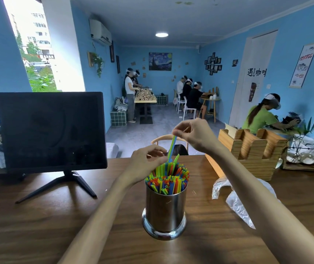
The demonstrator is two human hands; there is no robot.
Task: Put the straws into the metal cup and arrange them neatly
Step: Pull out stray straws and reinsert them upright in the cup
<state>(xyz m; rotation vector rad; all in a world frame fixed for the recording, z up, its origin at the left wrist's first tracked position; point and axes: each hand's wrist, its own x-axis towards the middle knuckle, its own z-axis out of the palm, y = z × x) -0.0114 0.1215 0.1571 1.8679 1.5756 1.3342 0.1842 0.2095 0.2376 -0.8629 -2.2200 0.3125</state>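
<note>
Lower centre we see the metal cup (164, 210) on the wooden table (38, 225), packed with coloured straws (168, 178). Above it, right hand (194, 135) pinches raised green straw (172, 148); left hand (148, 161), fingers curled, touches the bundle. Monitor (51, 130) left.

Glossy metal cup (165, 208), matt wooden table (38, 225)

Blue walls (190, 60) enclosed a grey floor (160, 119); a round ceiling light (161, 34) glowed, daylight entered the window (36, 44), a painting (160, 61) hung opposite
</note>
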